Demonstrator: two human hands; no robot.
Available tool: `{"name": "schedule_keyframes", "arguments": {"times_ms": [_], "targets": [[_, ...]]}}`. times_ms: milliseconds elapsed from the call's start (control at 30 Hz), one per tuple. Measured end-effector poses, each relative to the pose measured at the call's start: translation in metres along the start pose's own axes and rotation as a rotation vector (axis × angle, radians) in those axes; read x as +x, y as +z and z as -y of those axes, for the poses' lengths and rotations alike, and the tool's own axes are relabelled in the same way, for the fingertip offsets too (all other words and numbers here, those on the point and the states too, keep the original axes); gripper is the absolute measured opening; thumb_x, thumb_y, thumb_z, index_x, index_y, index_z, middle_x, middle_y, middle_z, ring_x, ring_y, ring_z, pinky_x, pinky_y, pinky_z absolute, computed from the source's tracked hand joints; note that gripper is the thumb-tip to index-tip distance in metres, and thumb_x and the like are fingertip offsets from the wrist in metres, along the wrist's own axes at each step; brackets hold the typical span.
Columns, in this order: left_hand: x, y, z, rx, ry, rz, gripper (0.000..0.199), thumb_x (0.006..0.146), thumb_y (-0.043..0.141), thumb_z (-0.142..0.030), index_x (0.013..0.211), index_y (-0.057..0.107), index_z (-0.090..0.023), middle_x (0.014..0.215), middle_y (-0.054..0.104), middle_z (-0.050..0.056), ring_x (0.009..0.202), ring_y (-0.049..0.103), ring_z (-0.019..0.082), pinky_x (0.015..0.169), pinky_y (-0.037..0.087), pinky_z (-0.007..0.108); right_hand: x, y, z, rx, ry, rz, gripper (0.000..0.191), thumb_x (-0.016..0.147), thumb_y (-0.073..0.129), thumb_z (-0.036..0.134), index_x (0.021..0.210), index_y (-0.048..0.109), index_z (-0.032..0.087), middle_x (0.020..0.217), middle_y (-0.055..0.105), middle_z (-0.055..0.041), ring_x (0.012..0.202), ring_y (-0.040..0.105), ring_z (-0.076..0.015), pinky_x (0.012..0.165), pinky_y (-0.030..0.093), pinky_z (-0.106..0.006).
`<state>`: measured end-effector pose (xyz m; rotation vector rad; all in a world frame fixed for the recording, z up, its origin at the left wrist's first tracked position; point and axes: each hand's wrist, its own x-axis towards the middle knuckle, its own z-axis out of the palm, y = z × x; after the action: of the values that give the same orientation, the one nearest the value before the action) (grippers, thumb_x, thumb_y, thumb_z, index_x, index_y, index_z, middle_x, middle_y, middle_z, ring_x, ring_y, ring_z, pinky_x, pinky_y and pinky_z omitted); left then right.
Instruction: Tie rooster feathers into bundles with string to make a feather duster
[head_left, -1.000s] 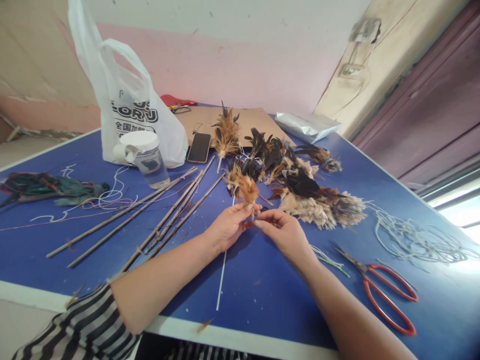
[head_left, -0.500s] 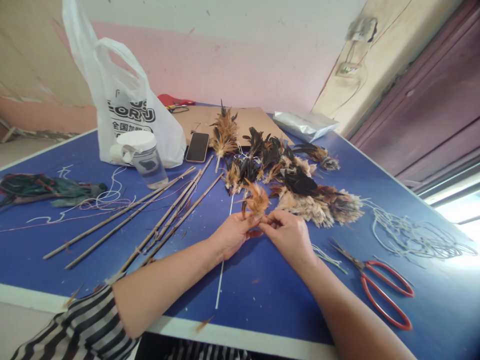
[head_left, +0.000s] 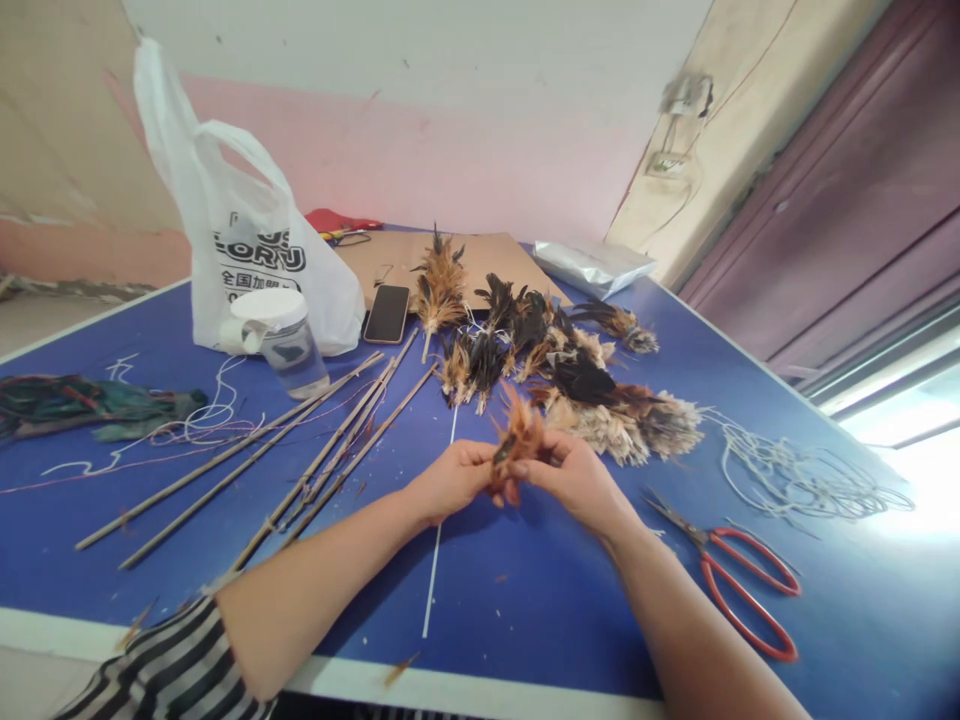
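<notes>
Between my two hands is a small bunch of reddish-brown feathers [head_left: 517, 437], with a dark patch at its middle. My left hand [head_left: 459, 478] pinches it from the left side. On the other side, the fingers of my right hand [head_left: 576, 480] close on the same bunch. Just beyond lie bundles of black, brown and cream feathers [head_left: 581, 375]. A feather bundle on a stick [head_left: 441, 285] rests farther back. Red-handled scissors [head_left: 724, 565] lie partly spread to the right of my right forearm.
Thin sticks [head_left: 315, 460] lie on the blue table [head_left: 360, 590] at left. Behind them stand a lidded plastic cup [head_left: 292, 350] and a white bag [head_left: 300, 280], near a phone [head_left: 388, 314]. Loose pale string [head_left: 802, 465] spreads at right; dark green cloth [head_left: 97, 402] lies far left.
The feather bunch has turned, and its dark patch now shows. My right fingers have moved up onto its right side. The view has tilted and shifted slightly.
</notes>
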<state>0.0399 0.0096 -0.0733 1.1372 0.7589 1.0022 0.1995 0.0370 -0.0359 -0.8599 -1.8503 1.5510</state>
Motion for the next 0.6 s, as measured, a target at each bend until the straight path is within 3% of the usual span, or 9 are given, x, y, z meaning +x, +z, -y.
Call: {"name": "schedule_keyframes", "arguments": {"times_ms": [200, 433, 600], "targets": [[0.001, 0.004, 0.003, 0.057, -0.037, 0.044, 0.043, 0.070, 0.058, -0.051, 0.060, 0.057, -0.010, 0.052, 0.056, 0.003, 0.042, 0.048, 0.007, 0.043, 0.037, 0.018, 0.001, 0.005, -0.009, 0.002, 0.000, -0.166, 0.012, 0.069, 0.062, 0.029, 0.071, 0.059, 0.017, 0.062, 0.062, -0.0002, 0.055, 0.057, -0.0138, 0.056, 0.046, -0.026], [0.003, 0.006, 0.008, 0.110, 0.025, -0.100, 0.032, 0.070, 0.060, -0.042, 0.075, 0.060, -0.011, 0.066, 0.059, 0.003, 0.056, 0.054, 0.011, 0.053, 0.044, 0.022, 0.005, 0.004, -0.023, -0.055, -0.048, -0.254, 0.006, 0.069, 0.057, 0.023, 0.071, 0.058, 0.017, 0.058, 0.058, 0.0024, 0.050, 0.051, -0.0111, 0.050, 0.042, -0.023], [-0.003, 0.011, 0.003, 0.403, 0.127, -0.210, 0.022, 0.080, 0.049, -0.031, 0.078, 0.062, -0.013, 0.064, 0.057, 0.001, 0.056, 0.051, 0.011, 0.056, 0.040, 0.022, 0.009, 0.007, -0.027, -0.063, -0.048, -0.338, 0.007, 0.068, 0.057, 0.023, 0.072, 0.058, 0.017, 0.060, 0.057, 0.0012, 0.052, 0.051, -0.0118, 0.049, 0.042, -0.023]]}}
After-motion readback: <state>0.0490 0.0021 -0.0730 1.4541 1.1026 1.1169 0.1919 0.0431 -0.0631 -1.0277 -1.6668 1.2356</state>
